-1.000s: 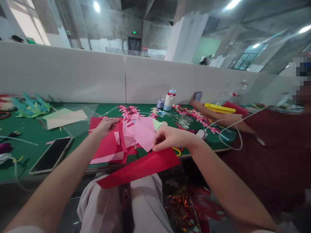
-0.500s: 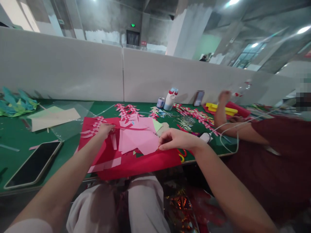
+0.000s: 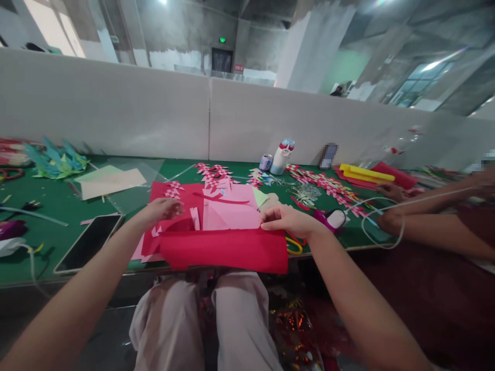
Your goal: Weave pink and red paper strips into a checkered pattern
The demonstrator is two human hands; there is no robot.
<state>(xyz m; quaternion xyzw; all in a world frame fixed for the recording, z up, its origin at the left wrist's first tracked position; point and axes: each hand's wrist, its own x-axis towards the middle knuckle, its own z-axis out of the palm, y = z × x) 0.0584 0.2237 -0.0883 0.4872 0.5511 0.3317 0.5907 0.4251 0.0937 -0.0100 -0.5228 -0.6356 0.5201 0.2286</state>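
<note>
A red paper sheet (image 3: 228, 250) lies flat at the front edge of the green table (image 3: 46, 206), hanging slightly over it. My right hand (image 3: 286, 220) pinches its upper right corner. My left hand (image 3: 158, 210) rests on the heap of red and pink paper pieces (image 3: 228, 208) behind the sheet, its fingers curled onto the paper. Woven red-and-white paper strips (image 3: 211, 175) lie further back.
A dark phone (image 3: 88, 241) lies left of the papers. Yellow-handled scissors (image 3: 294, 243) sit by my right hand. A white bottle (image 3: 280, 157) and small can (image 3: 265, 162) stand at the back wall. A co-worker's arms (image 3: 429, 216) rest on the table at right, with a white cable (image 3: 382, 221).
The red sheet, hanging tilted below the table edge a second ago, now lies level on the table front. My right hand moved with it; my left hand stayed on the pile.
</note>
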